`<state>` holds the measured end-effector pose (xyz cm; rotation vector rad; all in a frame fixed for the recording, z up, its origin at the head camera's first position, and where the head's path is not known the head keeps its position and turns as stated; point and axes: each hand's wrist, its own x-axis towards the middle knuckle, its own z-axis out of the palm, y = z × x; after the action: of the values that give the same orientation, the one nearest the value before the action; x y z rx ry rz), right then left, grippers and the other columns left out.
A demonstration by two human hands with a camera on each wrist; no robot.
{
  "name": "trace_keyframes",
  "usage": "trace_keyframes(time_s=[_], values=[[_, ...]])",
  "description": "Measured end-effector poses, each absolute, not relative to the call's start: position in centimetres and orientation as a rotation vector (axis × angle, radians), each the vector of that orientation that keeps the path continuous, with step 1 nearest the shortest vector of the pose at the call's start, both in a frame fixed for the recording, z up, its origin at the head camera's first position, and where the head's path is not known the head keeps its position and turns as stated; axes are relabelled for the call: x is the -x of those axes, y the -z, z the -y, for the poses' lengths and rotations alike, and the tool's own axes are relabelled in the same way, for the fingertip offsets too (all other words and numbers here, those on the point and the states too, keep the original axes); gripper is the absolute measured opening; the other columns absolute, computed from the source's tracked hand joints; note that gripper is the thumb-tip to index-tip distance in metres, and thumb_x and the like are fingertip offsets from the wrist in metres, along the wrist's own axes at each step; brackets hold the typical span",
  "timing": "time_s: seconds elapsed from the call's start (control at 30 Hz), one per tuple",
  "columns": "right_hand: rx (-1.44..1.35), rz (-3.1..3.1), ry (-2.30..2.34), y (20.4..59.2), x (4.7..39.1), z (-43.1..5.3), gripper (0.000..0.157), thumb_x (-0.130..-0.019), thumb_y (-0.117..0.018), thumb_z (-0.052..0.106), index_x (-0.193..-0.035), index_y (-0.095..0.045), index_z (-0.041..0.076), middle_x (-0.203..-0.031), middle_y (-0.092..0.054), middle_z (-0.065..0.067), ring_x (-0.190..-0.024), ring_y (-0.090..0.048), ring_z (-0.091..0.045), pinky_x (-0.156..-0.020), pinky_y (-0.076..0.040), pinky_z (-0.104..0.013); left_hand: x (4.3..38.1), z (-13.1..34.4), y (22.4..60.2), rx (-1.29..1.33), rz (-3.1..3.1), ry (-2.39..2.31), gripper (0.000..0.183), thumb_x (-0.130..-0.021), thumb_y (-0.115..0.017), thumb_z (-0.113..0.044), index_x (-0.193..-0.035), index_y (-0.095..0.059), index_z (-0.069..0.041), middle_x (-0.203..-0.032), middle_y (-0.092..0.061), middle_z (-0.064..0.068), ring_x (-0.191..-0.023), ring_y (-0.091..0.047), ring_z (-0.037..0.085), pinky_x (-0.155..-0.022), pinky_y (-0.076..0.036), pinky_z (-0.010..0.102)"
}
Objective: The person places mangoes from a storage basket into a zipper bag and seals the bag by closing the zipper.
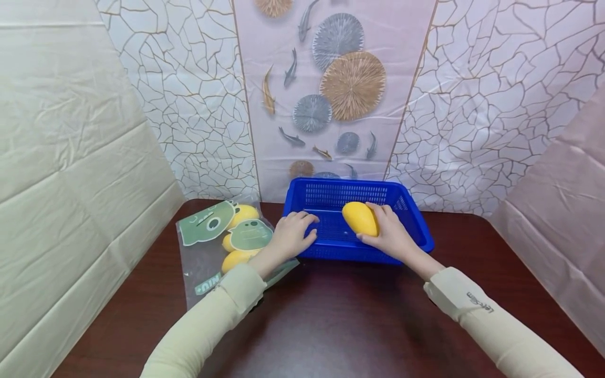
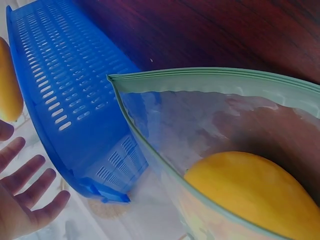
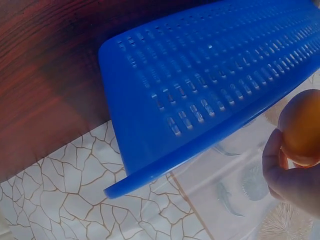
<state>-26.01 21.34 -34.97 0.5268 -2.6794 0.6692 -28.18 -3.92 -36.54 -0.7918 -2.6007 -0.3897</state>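
My right hand [image 1: 391, 236] grips a yellow mango [image 1: 359, 218] over the blue plastic basket [image 1: 350, 254], fingers on its far side and thumb near its lower end. In the right wrist view, that mango [image 3: 302, 127] appears above the basket's rim. My left hand [image 1: 289, 234] is at the basket's left end with fingers spread and holding nothing. Left of it lies a clear bag [image 1: 203, 265] with green cartoon prints. Inside are several mangoes, one at the top [image 1: 244, 212] and another partly behind my left forearm [image 1: 235, 260]. The left wrist view shows the bag's green-edged mouth [image 2: 215, 75].
The dark red-brown table [image 1: 331, 320] stretches in front of the basket. Patterned cloth [image 1: 472, 131] hangs right behind it, with pale cloth walls [image 1: 71, 157] at both sides.
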Motion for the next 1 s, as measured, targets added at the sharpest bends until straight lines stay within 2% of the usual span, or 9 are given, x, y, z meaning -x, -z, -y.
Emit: trace_keyframes(time_s=[0.27,0.67,1.0], values=[[-0.612,2.672,-0.596,35.1,25.2,-21.0,0.077,-0.075,-0.076,0.025,-0.136,-0.041,-0.004,-0.11,-0.051,-0.024,-0.091,-0.048,-0.033,-0.072,-0.044,-0.041,27.0,4.8,36.6,0.824,2.604,0.379,0.028,-0.091,-0.056,-0.028,-0.115,-0.064,-0.018,-0.117,-0.065,0.001,-0.103,-0.061,0.022,-0.08,-0.051,0.038],[-0.69,2.652,-0.634,35.2,23.6,-19.5,0.077,-0.075,-0.076,0.022,-0.138,-0.038,-0.002,-0.116,-0.053,-0.021,-0.097,-0.049,-0.031,-0.08,-0.045,-0.045,24.8,6.8,37.2,0.945,2.495,0.268,0.028,-0.086,-0.063,-0.026,-0.112,-0.066,-0.016,-0.11,-0.066,0.001,-0.099,-0.062,0.021,-0.08,-0.052,0.038],[-0.741,2.656,-0.697,35.4,22.4,-18.9,0.071,-0.075,-0.076,0.021,-0.134,-0.043,0.002,-0.118,-0.054,-0.016,-0.097,-0.049,-0.026,-0.079,-0.045,-0.039,23.2,8.3,37.2,0.949,2.45,0.267,0.032,-0.081,-0.07,-0.022,-0.112,-0.065,-0.016,-0.107,-0.067,0.003,-0.096,-0.063,0.02,-0.081,-0.053,0.037]])
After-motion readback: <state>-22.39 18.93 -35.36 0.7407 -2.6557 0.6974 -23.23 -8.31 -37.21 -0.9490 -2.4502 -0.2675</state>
